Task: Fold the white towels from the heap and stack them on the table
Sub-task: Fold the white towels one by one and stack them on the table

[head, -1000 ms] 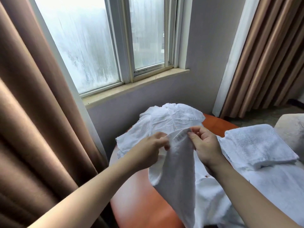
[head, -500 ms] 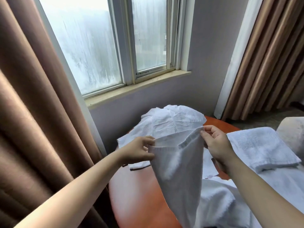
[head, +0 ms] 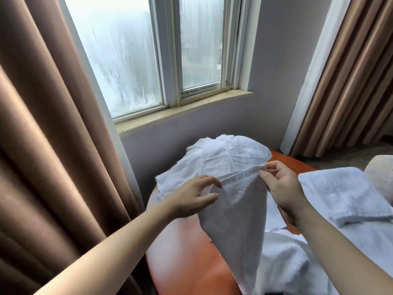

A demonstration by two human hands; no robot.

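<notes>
A white towel (head: 236,220) hangs in front of me over the round orange table (head: 180,265). My right hand (head: 280,188) pinches its upper right corner. My left hand (head: 195,196) is at the towel's upper left edge with its fingers spread and only touching the cloth; the hand is blurred. Behind the hanging towel the heap of crumpled white towels (head: 225,158) lies on the far side of the table. A folded white towel (head: 342,192) rests to the right on more white cloth (head: 365,241).
Brown curtains hang close on the left (head: 53,145) and at the back right (head: 350,71). A window with a sill (head: 182,107) is straight ahead. A beige cushion (head: 380,173) shows at the right edge. Loose white towelling (head: 285,267) lies at the table's near right.
My left hand has let go of its pinch on the towel's edge and spread its fingers. The towel's left side has dropped a little, and the right hand keeps its corner.
</notes>
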